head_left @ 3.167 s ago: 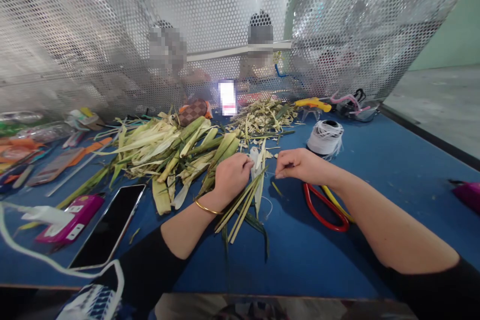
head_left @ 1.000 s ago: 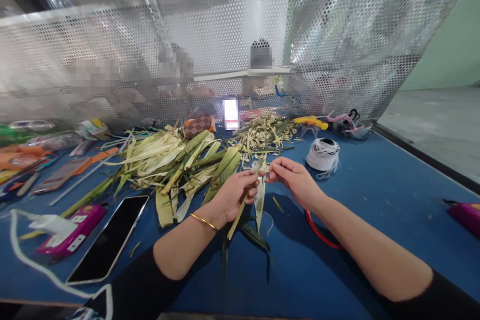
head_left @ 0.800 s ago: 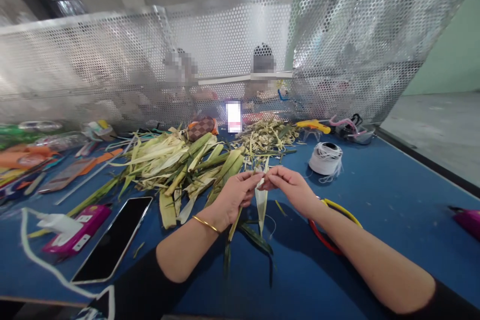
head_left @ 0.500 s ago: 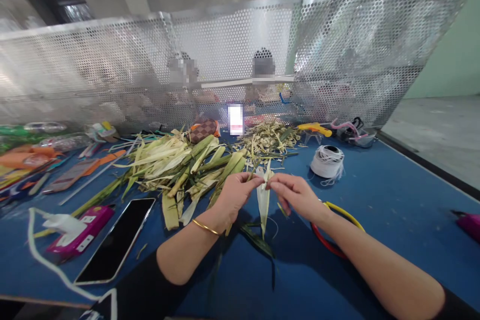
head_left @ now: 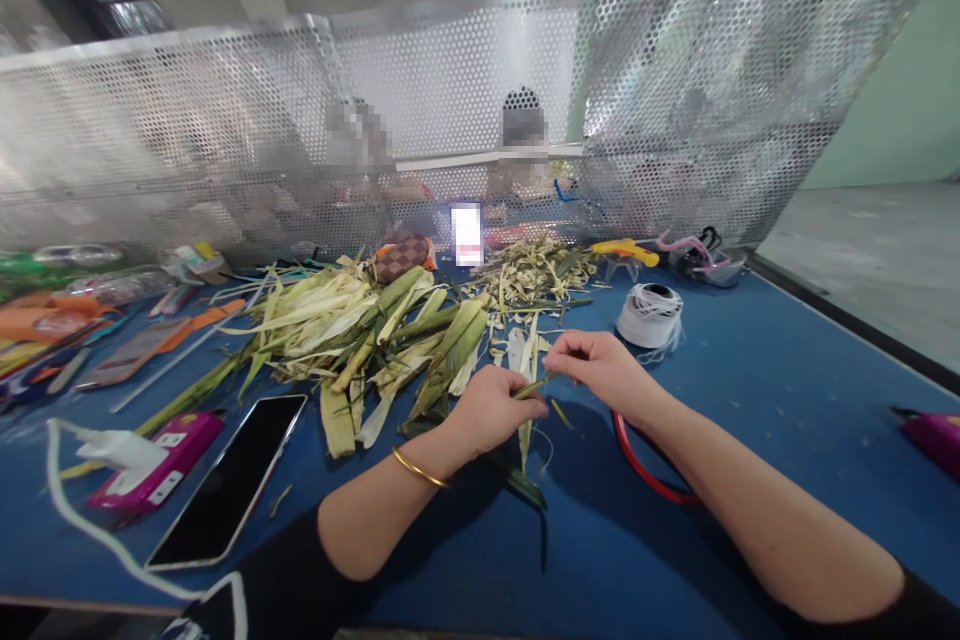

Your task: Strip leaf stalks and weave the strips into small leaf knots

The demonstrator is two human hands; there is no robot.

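My left hand point(head_left: 487, 415), a gold bangle on its wrist, is closed on a narrow green leaf strip point(head_left: 531, 388). The strip points up and right toward my right hand point(head_left: 596, 365), whose thumb and fingers pinch at its far end. Whether a thread is also in that pinch is too small to tell. Beneath the hands lie a pale leaf point(head_left: 534, 345) and a dark green leaf point(head_left: 525, 488). A small green scrap point(head_left: 561, 415) and a thin curl of thread lie close by. Left of my hands spreads a heap of dried leaves point(head_left: 330, 320).
A white thread spool point(head_left: 649, 318) stands right, with a red curved handle point(head_left: 637, 465) under my right forearm. Leaf clippings point(head_left: 540, 275) and a yellow tool point(head_left: 626, 250) lie behind. At left are a phone point(head_left: 229, 485) and purple power strip point(head_left: 161, 460). People sit behind the perforated screen point(head_left: 465, 50).
My left hand has moved down and slightly right, away from the pale leaf, and the green strip now shows between the hands. My right hand has shifted slightly up. The view has shifted a little.
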